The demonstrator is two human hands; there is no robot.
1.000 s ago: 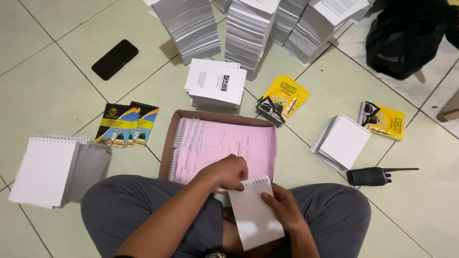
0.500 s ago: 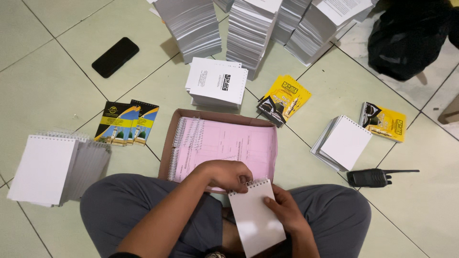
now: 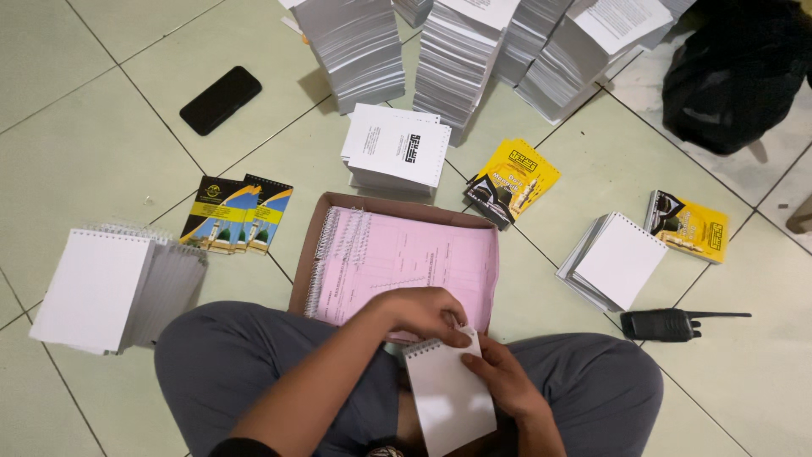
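Both hands are gripping a small white spiral notepad (image 3: 448,398) held over the lap of a person sitting cross-legged on a tiled floor (image 3: 101,127). The left hand (image 3: 427,315) is closing its grip on the wire-bound top edge, fingers curled over the coil. The right hand (image 3: 499,379) is pinching the notepad's right edge from beside and below.

Just beyond the hands, a shallow brown cardboard tray (image 3: 306,254) is lying on the floor, holding pink printed sheets (image 3: 414,262) and loose wire coils (image 3: 342,245). To the left, a stack of blank white notepads (image 3: 101,288) is resting near two blue and yellow covers (image 3: 237,213) and a black phone (image 3: 221,100). Beyond the tray are tall stacks of white paper (image 3: 457,59). To the right are yellow booklets (image 3: 514,179), another white pad stack (image 3: 616,261) and a black handheld radio (image 3: 668,323).
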